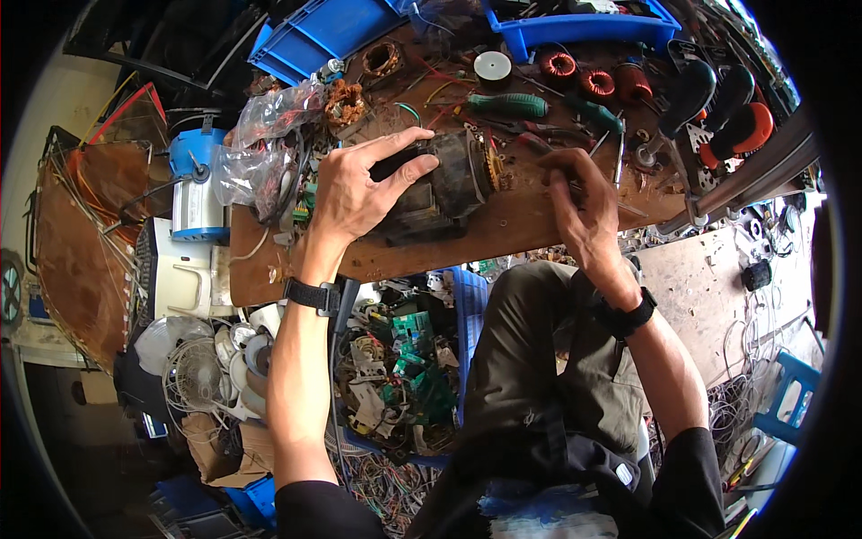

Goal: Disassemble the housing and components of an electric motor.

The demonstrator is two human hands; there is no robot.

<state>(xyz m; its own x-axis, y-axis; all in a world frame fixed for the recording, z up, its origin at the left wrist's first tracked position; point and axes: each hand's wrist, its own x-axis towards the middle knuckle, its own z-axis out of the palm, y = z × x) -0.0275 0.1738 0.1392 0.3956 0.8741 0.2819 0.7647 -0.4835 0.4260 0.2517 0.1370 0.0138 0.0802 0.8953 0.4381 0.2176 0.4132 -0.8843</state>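
Note:
A dark, grimy electric motor (453,175) lies on the wooden workbench, with copper windings (492,163) showing at its right end. My left hand (359,184) grips the motor's left side, thumb and fingers lying over its top. To the right of the motor, my right hand (584,207) is raised over the bench with its fingers curled in toward the thumb. Whatever the right hand may hold is hidden by the fingers. Just beyond it lie pliers with red handles (537,144) and a green-handled screwdriver (509,106).
Copper-wound rings (558,66), a white round disc (492,66) and a blue bin (588,31) stand at the back. Black-and-orange-handled tools (745,130) are at the right. Clear plastic bags (278,117) lie left. Below the bench edge, a blue crate (469,332) holds circuit boards (413,359).

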